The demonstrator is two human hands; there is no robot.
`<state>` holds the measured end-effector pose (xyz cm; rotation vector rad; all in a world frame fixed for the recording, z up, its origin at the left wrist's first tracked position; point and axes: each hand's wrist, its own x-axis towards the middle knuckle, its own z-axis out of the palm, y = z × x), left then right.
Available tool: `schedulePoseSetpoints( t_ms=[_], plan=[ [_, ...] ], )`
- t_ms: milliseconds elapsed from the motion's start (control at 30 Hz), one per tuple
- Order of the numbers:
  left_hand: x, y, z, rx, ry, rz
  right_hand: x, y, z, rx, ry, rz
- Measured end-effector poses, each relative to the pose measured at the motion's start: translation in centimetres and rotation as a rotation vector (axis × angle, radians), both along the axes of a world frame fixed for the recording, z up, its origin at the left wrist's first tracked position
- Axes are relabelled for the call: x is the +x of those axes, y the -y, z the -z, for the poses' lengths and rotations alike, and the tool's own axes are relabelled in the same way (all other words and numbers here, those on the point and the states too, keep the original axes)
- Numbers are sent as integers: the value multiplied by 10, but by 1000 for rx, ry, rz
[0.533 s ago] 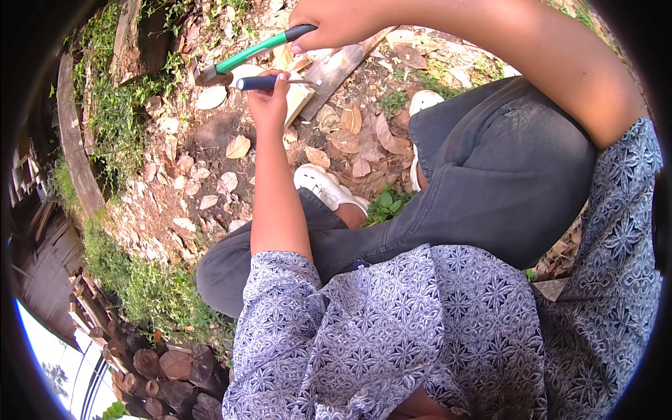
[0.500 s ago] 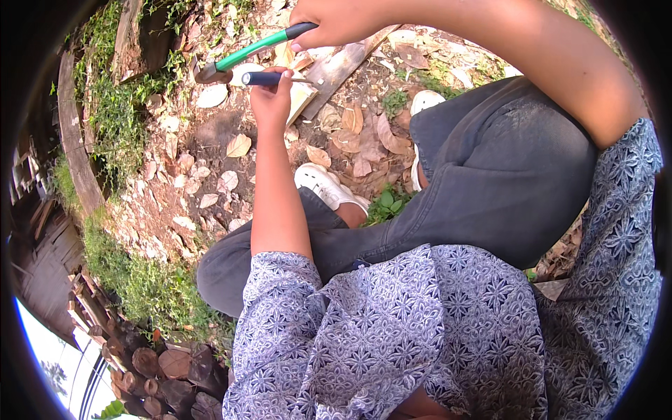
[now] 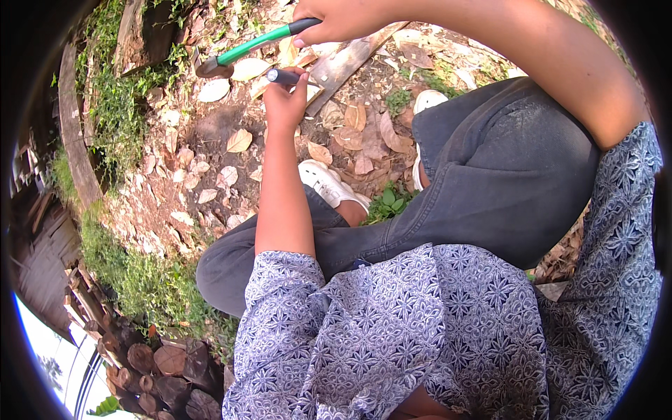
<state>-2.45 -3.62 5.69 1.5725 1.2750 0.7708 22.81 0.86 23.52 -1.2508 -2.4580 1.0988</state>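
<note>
My left hand [image 3: 284, 108] is closed around the dark blue handle of a chisel [image 3: 283, 76]. Its metal-capped end faces left, and the thin blade points right, mostly hidden by my fingers. Beneath that hand lies a pale piece of wood [image 3: 313, 98], largely covered by the hand and tool. My right hand [image 3: 343, 19], at the top, grips the black end of a green-handled hammer [image 3: 253, 47]. The hammer's head [image 3: 208, 68] hangs to the left of the chisel's capped end, apart from it.
A weathered plank [image 3: 353, 61] lies on leaf-strewn ground beyond the pale wood. My white shoes [image 3: 329, 183] are close by on the near side. Old timbers [image 3: 79, 133] and green plants stand at the left, with stacked logs [image 3: 168, 371] at the lower left.
My left hand has shifted slightly right with the chisel, whose capped end now turns more toward view. The hammer has barely moved, so the gap between the two tools is wider.
</note>
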Motion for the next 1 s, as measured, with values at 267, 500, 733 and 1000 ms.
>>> schedulePoseSetpoints(
  t_ms=[267,500,733,1000],
  plan=[
    [7,8,0,11,-125,36,6,4,-10,-37,32,-13],
    [8,11,5,41,-172,111,10,11,25,115,-48,77],
    [6,5,-3,-3,-171,115,24,50,-8,-107,-200,162],
    [-9,3,5,43,-404,148,42,85,29,-15,159,240]
  ],
)
